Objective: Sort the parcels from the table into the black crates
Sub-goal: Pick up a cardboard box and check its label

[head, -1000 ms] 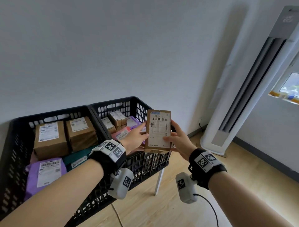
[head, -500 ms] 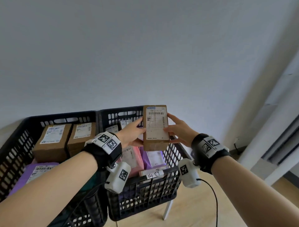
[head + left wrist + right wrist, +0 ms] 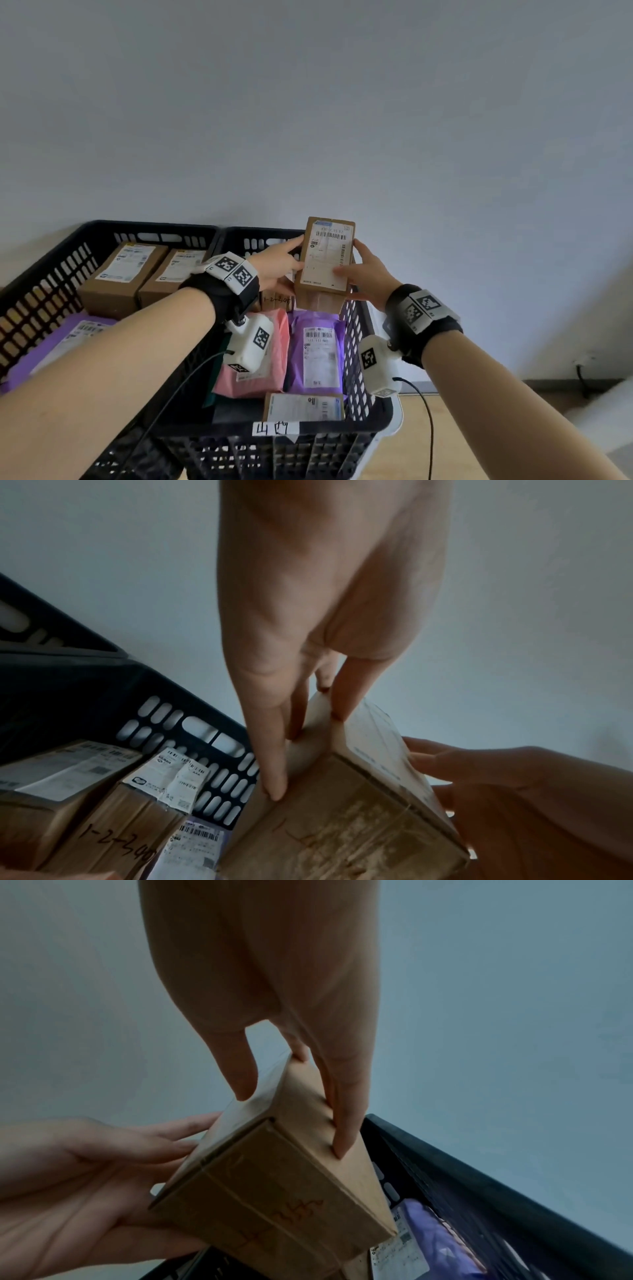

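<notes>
Pale grey wall fills the upper half of the head view, and below it two black crates sit side by side, the left crate (image 3: 51,274) holding brown boxes and a purple mailer, the right crate (image 3: 359,342) holding a pink mailer (image 3: 270,380) and a purple mailer (image 3: 317,353). Above the far end of the right crate a cardboard parcel (image 3: 325,260) is held upright, its white shipping label facing the camera. It sits between the two hands: the left hand (image 3: 277,263) grips its left edge, thumb on the labelled face and fingers along the side, while the right hand (image 3: 368,277) grips the right edge in the same way, thumb in front and fingers pressed behind. The parcel's lower end hangs over the crate's contents without touching them.
</notes>
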A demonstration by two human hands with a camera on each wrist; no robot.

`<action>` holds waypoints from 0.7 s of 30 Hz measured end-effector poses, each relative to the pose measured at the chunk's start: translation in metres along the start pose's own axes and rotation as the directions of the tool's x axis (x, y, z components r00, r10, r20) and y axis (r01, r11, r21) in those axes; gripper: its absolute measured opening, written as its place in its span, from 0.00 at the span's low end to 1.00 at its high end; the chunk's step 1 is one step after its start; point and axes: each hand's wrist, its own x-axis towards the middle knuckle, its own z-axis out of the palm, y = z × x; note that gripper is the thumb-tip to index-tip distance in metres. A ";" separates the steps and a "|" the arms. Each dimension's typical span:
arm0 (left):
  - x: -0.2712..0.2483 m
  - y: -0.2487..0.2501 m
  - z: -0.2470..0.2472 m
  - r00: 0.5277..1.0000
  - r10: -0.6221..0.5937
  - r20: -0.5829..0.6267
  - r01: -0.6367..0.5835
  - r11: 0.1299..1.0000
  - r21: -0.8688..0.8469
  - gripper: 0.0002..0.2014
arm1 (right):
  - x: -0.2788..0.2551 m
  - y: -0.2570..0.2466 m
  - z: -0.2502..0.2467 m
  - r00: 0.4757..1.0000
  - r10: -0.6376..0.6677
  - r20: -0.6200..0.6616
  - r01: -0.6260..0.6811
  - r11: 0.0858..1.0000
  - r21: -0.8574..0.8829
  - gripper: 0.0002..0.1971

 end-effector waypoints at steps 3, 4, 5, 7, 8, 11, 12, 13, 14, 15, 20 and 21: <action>0.026 -0.006 -0.003 1.000 -0.018 -0.009 0.017 1.000 -0.008 0.32 | 0.031 0.009 0.003 0.999 -0.023 -0.030 0.022 0.999 -0.023 0.32; 0.034 -0.008 -0.003 1.000 -0.022 -0.012 0.022 1.000 -0.010 0.32 | 0.041 0.013 0.003 0.999 -0.026 -0.038 0.025 0.999 -0.043 0.31; 0.043 -0.010 -0.003 1.000 -0.024 -0.016 0.024 1.000 0.001 0.32 | 0.052 0.016 0.004 0.999 -0.029 -0.046 0.026 0.998 -0.061 0.30; 0.061 -0.014 -0.007 0.999 -0.036 -0.029 0.037 0.999 0.028 0.31 | 0.074 0.023 0.008 0.997 -0.032 -0.066 0.025 0.995 -0.095 0.29; 0.070 -0.016 -0.009 0.998 -0.043 -0.034 0.045 0.998 0.036 0.31 | 0.085 0.026 0.011 0.997 -0.023 -0.079 0.014 0.994 -0.109 0.30; 0.098 -0.024 -0.017 0.996 -0.068 -0.059 0.072 0.995 0.067 0.33 | 0.113 0.040 0.024 0.993 0.003 -0.117 -0.021 0.987 -0.157 0.33; 0.107 -0.027 -0.020 0.995 -0.078 -0.062 0.083 0.994 0.072 0.33 | 0.123 0.044 0.028 0.992 0.009 -0.123 -0.030 0.985 -0.172 0.35; 0.114 -0.030 -0.022 0.994 -0.090 -0.058 0.095 0.993 0.075 0.34 | 0.132 0.048 0.032 0.992 0.024 -0.126 -0.047 0.982 -0.182 0.38; 0.120 -0.033 -0.025 0.993 -0.105 -0.049 0.108 0.991 0.073 0.34 | 0.141 0.052 0.036 0.991 0.047 -0.126 -0.070 0.980 -0.186 0.41; 0.125 -0.036 -0.027 0.992 -0.121 -0.038 0.123 0.990 0.072 0.35 | 0.149 0.055 0.038 0.989 0.069 -0.128 -0.092 0.979 -0.184 0.42; 0.147 -0.053 -0.029 0.985 -0.172 -0.024 0.173 0.984 0.044 0.37 | 0.176 0.070 0.045 0.980 0.138 -0.141 -0.165 0.964 -0.207 0.39; 0.151 -0.057 -0.028 0.983 -0.177 -0.040 0.179 0.983 0.038 0.37 | 0.179 0.073 0.045 0.979 0.149 -0.137 -0.177 0.960 -0.217 0.39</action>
